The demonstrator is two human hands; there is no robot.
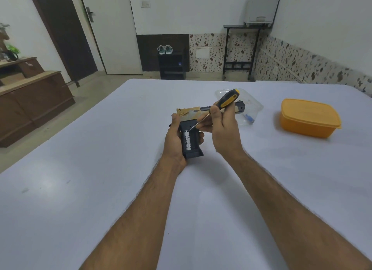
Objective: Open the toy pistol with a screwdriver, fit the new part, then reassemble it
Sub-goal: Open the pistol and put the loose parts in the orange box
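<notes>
Toy pistol point(190, 128) in left hand point(174, 142)

One toy pistol point(188, 120), one screwdriver point(225, 100), one battery point(188, 140), two containers point(309, 117).

Matt black-and-gold plastic on the toy pistol point(189, 126); thin bright metal shaft on the screwdriver point(219, 106); smooth orange plastic box point(309, 118); clear glossy tray point(251, 106).
</notes>
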